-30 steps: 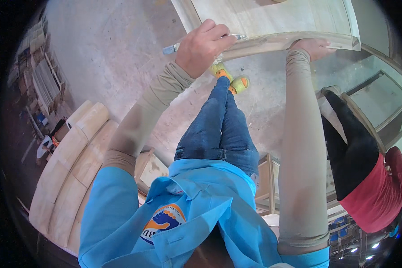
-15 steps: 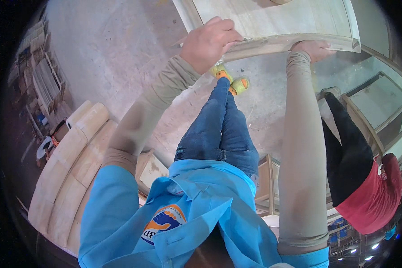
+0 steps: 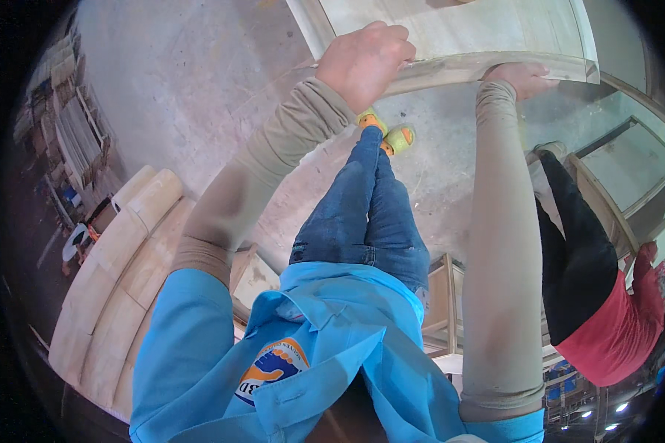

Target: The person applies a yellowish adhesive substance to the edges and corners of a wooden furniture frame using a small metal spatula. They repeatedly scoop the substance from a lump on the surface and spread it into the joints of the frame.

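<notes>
A pale wooden panel (image 3: 465, 29) with a curved front rail (image 3: 451, 71) lies at the top of the head view. What looks like a clear strip (image 3: 573, 69) runs along that rail and sticks out past its right end. My left hand (image 3: 368, 63) is closed at the rail's left part, knuckles up; its fingertips and whatever they hold are hidden. Further right, my right hand (image 3: 521, 78) grips the rail, its fingers pointing right along the lower edge.
Curved wooden pieces (image 3: 118, 288) are stacked at my left. Wooden frames (image 3: 447, 303) stand close to my legs, and another framed panel (image 3: 632, 173) is at the right. A person in a red top (image 3: 606, 332) is near my right arm. Concrete floor (image 3: 192, 96) spreads ahead.
My left hand has slid a little right and away from me along the rail. The right hand keeps its place. The person at the right has shifted an arm.
</notes>
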`<state>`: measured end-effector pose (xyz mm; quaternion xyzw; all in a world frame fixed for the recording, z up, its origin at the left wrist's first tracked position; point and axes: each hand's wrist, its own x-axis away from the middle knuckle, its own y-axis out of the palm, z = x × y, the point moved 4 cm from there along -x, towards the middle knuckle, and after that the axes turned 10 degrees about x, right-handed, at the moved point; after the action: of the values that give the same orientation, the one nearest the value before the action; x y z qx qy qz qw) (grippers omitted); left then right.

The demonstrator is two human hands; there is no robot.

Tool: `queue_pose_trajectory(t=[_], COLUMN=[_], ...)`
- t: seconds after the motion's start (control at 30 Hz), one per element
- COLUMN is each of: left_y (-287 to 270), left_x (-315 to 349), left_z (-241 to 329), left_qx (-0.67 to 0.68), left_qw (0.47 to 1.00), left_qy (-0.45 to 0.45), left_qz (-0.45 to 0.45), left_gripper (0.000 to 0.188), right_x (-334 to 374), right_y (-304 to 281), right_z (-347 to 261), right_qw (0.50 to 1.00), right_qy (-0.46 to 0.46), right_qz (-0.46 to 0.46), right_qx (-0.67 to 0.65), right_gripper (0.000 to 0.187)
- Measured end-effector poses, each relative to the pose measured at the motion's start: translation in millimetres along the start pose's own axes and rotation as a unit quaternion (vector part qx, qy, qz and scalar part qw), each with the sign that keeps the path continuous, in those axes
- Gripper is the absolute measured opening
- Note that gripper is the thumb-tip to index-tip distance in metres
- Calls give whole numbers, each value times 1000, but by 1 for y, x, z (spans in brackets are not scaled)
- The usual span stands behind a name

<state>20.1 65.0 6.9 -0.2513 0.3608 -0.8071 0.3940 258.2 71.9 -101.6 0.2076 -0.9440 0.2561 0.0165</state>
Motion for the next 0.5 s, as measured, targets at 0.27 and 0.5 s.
queue_pose_trajectory(t=[0.27,0.5], left_y=[-16,-29], left_x=[9,22], left_z=[1,-10], left_qx=[-53,-65], left_qw=[997,994], left_qy=[20,35], left_qz=[-48,-78], left_gripper=[12,14], right_x=[0,1], right_y=[3,-2], right_z=[6,0], right_qw=[1000,1000], right_qy=[-1,13], right_qz=[22,-4], right_qx=[-2,-4], right_gripper=[51,54])
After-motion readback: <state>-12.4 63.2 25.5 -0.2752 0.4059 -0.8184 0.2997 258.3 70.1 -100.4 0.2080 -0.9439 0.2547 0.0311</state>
